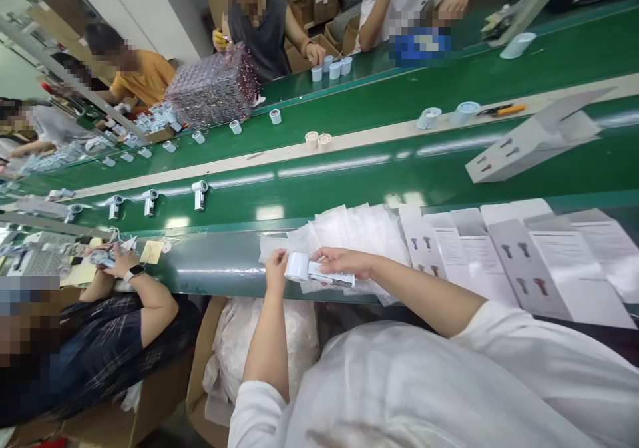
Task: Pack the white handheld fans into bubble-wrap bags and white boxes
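Note:
A pale blue and white handheld fan [298,267] lies sideways between my hands, just above the near edge of the work surface. My left hand [275,269] is closed at its round head, fingertips partly hidden. Around the handle, my right hand [340,261] has its fingers wrapped. Beneath and behind the fan is a spread of thin translucent plastic bags [349,231]. To the right of my right hand, overlapping flat white boxes [509,261] printed with small device pictures lie beside text-covered sheets [574,255].
A green conveyor belt [309,175] runs across, carrying several fans [200,195] at left and an opened white box [534,142] at right. A co-worker's hands [120,261] hold a device at left. Below stands a carton [200,375] with plastic bags. Other people sit opposite.

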